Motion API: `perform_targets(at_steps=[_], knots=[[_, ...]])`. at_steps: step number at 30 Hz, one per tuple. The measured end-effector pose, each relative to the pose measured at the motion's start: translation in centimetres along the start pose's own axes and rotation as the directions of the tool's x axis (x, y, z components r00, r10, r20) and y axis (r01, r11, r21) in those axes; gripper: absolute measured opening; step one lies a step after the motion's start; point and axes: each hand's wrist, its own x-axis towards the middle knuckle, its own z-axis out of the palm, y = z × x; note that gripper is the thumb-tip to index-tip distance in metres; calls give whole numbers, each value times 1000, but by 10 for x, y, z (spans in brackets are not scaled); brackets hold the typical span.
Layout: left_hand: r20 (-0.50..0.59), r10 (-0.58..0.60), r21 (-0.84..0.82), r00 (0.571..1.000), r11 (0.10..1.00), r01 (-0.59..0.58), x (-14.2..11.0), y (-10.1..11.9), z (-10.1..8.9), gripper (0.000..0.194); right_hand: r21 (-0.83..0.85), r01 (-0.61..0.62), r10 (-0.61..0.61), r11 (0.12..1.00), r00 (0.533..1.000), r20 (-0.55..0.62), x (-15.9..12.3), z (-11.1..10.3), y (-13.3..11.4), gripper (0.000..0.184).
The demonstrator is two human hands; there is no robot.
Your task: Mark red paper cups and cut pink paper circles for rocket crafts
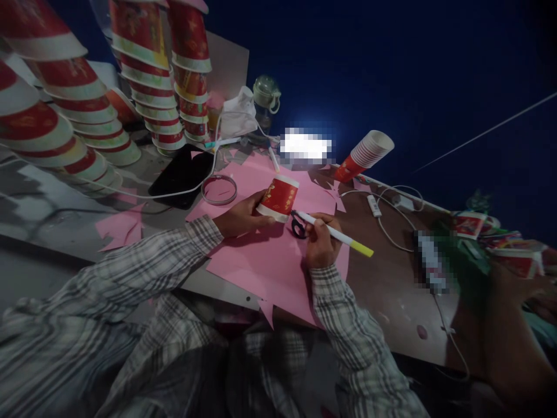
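Left hand (247,216) has fingers closed on a red-and-white paper cup (281,196), cup tilted, over the pink paper (261,255) mid-desk (391,284). Right hand (322,239): fingers pinched round a white marker (342,237), yellow end toward the desk's near edge, other end just beside the cup. Black loop (298,227) by the right fingers; can't tell if held. Pink paper reaches the near edge, one pointed bit over it. Left of the cup: ring (219,190) on the paper, then black slab (185,174), partly under a white cable (174,195). Tall cup stacks (152,87) toward the desk's far left corner; smaller stack (364,154) leaning at the far edge, right of center. Co-worker's arm (513,331) at the right side.
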Motion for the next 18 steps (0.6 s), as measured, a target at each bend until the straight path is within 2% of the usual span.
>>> perform_targets(at_steps=[3,6,9,12,15,18], knots=[[-53,5,12,999,1000,-4,0,-3,-1,81,47,25,-24,999,999,-33,2,1,-1,21],[-142,22,51,990,999,-14,2,-9,-3,82,53,11,-14,999,999,52,0,3,-1,28],[-112,61,-12,992,998,-63,4,-12,-3,76,62,10,-18,998,992,127,-3,6,1,41],[-77,110,-58,991,992,-115,4,-11,-2,75,70,16,-26,997,988,152,-5,10,3,48],[-51,99,-58,994,993,-102,3,-9,0,77,78,11,-25,997,983,180,-8,11,3,48],[-74,43,-48,996,998,-47,2,-9,0,79,57,15,-28,998,972,235,-11,10,1,46]])
